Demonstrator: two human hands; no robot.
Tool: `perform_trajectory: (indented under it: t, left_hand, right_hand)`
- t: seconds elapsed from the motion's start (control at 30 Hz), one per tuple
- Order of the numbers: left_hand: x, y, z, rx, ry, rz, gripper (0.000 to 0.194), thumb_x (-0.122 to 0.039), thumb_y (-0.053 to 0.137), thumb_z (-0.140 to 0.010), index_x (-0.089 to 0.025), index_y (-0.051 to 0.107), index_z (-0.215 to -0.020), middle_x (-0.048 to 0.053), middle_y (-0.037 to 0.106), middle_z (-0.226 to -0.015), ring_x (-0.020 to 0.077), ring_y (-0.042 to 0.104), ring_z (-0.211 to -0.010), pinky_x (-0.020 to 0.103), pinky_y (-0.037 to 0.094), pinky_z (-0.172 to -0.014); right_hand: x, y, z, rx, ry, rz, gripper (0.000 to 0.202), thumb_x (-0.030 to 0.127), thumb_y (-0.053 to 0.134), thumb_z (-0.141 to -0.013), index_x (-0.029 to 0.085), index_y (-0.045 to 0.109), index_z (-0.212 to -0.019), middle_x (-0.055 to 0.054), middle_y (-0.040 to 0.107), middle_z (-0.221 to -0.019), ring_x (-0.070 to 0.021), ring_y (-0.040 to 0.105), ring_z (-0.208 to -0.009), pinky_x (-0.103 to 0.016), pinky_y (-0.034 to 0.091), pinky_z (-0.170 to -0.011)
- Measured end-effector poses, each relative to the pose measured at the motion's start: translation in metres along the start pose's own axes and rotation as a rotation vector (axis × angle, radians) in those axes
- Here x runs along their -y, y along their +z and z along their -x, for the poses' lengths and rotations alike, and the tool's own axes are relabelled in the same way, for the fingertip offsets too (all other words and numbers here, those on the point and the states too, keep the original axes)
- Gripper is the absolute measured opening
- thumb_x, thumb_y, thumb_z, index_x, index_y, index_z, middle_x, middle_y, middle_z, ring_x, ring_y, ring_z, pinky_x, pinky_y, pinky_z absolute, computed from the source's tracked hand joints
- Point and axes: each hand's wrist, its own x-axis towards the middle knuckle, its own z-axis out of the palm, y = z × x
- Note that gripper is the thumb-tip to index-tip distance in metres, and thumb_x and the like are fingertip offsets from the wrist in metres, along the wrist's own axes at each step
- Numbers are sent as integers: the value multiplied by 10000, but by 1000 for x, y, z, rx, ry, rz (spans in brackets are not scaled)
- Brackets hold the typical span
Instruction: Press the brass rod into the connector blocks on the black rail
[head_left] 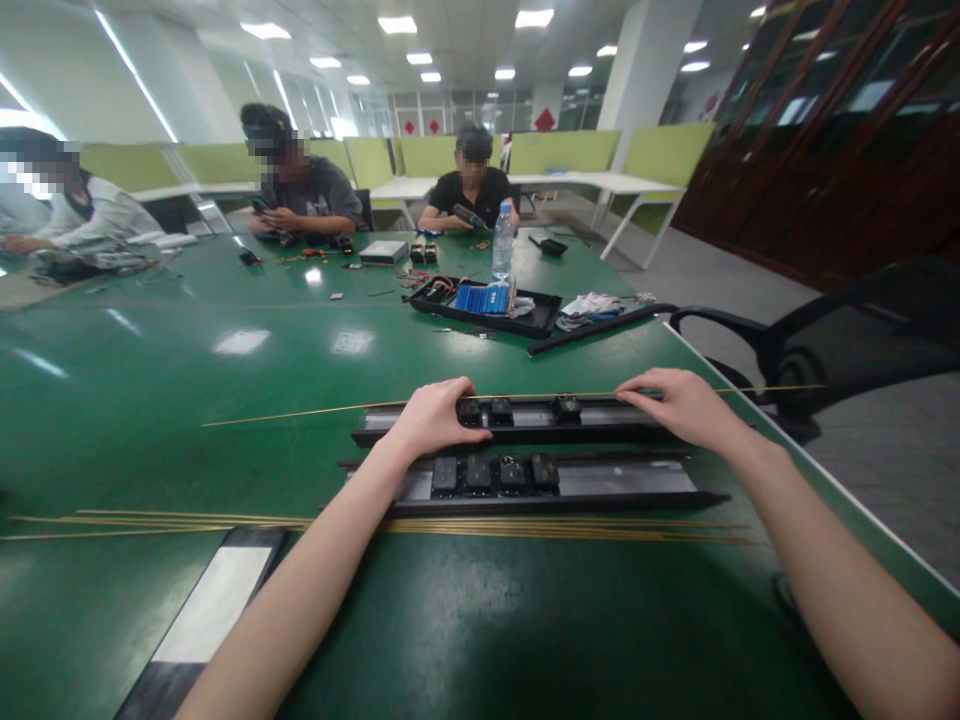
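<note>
A long thin brass-coloured rod (300, 414) runs along the far side of a black channel (525, 435) and sticks out past both its ends. My right hand (675, 400) pinches this rod between thumb and fingertips near the channel's right part. My left hand (435, 418) spans the channel's left part, thumb on the near wall and fingers at the far wall beside the rod. Several black blocks (568, 408) sit inside this channel. Nearer to me lies a second channel (630, 480), with a row of black blocks (478, 474) in it.
Several loose thin rods (525, 525) lie across the table (465, 630) in front. A black-and-white flat panel (214, 605) is under my left forearm. Farther off are a black tray (536, 318), a water bottle (503, 245), gloves (596, 308) and seated people. A chair (847, 330) stands at right.
</note>
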Motion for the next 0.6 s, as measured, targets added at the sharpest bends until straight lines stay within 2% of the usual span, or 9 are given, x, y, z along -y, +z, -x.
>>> perform_trajectory:
  t: [0.6]
  left_hand:
    - [0, 1, 0, -5, -1, -12, 535, -611, 764, -688, -225, 599, -1019, 56, 722, -979, 269, 685, -880, 349, 498, -738]
  right_hand:
    - [-15, -7, 4, 26, 81, -34, 325, 524, 583, -888, 272, 784, -921, -33, 781, -973, -255, 701, -898, -377, 518, -807]
